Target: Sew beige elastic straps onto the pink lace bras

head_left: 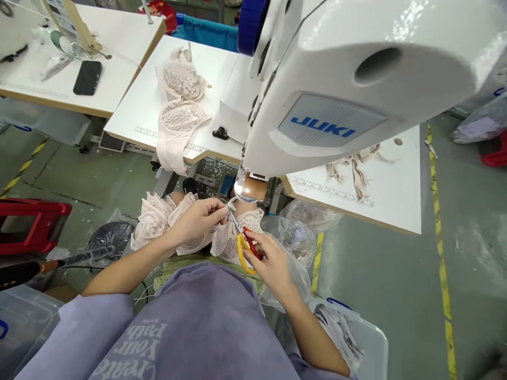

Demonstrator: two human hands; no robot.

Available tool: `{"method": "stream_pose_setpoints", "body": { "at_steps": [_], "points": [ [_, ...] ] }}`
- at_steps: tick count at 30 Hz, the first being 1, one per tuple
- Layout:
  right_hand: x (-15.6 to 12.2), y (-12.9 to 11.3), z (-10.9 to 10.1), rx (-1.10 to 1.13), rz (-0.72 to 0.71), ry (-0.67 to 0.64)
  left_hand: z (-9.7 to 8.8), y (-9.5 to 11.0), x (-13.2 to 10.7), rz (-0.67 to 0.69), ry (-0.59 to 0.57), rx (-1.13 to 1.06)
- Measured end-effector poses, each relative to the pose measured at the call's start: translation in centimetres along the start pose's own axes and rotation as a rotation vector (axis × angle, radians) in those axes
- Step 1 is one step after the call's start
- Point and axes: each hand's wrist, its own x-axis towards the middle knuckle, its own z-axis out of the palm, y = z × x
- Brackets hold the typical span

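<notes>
My left hand (198, 217) is closed in a pinch on a pale pink lace garment piece (222, 240) lying on my lap. My right hand (269, 264) grips small scissors (244, 244) with yellow and red handles; the blades point up-left toward the fabric edge held by the left fingers. More of the same lace fabric (156, 219) bunches to the left of my left hand. Both hands work just below the head of a white JUKI sewing machine (336, 89).
Lace pieces (178, 105) lie piled on the white sewing table (138, 113), with strap bits (356, 166) at its right. A black phone (87, 77) rests on the neighbouring table. Clear plastic bags (297, 232), a white bin (364, 343) and a red crate (27, 224) stand on the floor.
</notes>
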Motion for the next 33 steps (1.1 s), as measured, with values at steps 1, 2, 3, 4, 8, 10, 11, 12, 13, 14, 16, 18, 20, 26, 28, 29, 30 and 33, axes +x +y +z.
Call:
{"method": "stream_pose_setpoints", "body": {
  "at_steps": [1, 2, 3, 4, 8, 10, 11, 12, 13, 14, 16, 18, 20, 26, 28, 29, 30, 33],
  "points": [
    [-0.3, 0.1, -0.1, 0.012, 0.028, 0.010, 0.1, -0.1, 0.1, 0.004, 0.004, -0.029],
    [-0.6, 0.4, -0.3, 0.021, 0.053, 0.026, 0.1, -0.1, 0.2, 0.006, 0.011, -0.059],
    [-0.8, 0.7, -0.6, 0.022, 0.069, 0.044, 0.1, -0.2, 0.3, 0.011, 0.023, -0.080],
    [-1.0, 1.2, -1.1, 0.009, 0.077, 0.057, 0.1, -0.4, 0.4, 0.022, 0.044, -0.079],
    [-0.3, 3.9, -4.7, -0.149, 0.112, 0.054, -0.4, -1.2, 0.6, 0.142, 0.191, 0.243],
    [1.5, 5.5, -7.2, -0.259, 0.177, 0.103, -0.8, -1.5, 0.7, 0.194, 0.221, 0.455],
    [2.8, 6.4, -8.5, -0.322, 0.209, 0.147, -1.0, -1.5, 0.8, 0.210, 0.209, 0.519],
    [4.3, 7.2, -9.9, -0.389, 0.235, 0.195, -1.3, -1.4, 0.9, 0.212, 0.185, 0.545],
    [6.0, 8.0, -11.2, -0.458, 0.252, 0.241, -1.6, -1.2, 1.1, 0.195, 0.146, 0.536],
    [7.8, 8.8, -12.4, -0.526, 0.255, 0.276, -1.9, -0.8, 1.2, 0.163, 0.092, 0.501],
    [11.3, 10.0, -14.5, -0.648, 0.230, 0.295, -2.5, 0.3, 1.3, 0.090, -0.040, 0.378],
    [13.8, 10.6, -15.6, -0.725, 0.156, 0.263, -3.0, 1.2, 1.4, 0.045, -0.166, 0.277],
    [14.5, 10.4, -15.3, -0.732, 0.054, 0.289, -3.3, 1.6, 1.5, 0.027, -0.198, 0.289],
    [7.5, 4.8, -6.8, -0.154, -0.086, 0.106, -0.7, 0.3, 1.4, 0.433, 0.102, 0.763],
    [5.4, 2.6, -3.3, 0.010, -0.126, -0.126, 0.9, 0.3, 1.2, 0.547, 0.084, 0.783],
    [4.7, 1.7, -1.8, 0.095, -0.133, -0.165, 1.8, 0.5, 1.1, 0.563, 0.062, 0.778],
    [4.4, 0.9, -0.6, 0.188, -0.120, -0.157, 2.6, 0.8, 1.0, 0.564, 0.053, 0.763],
    [4.3, -0.7, 1.1, 0.487, 0.065, -0.018, 4.4, 2.1, 0.7, 0.519, 0.092, 0.610]
  ]
}}
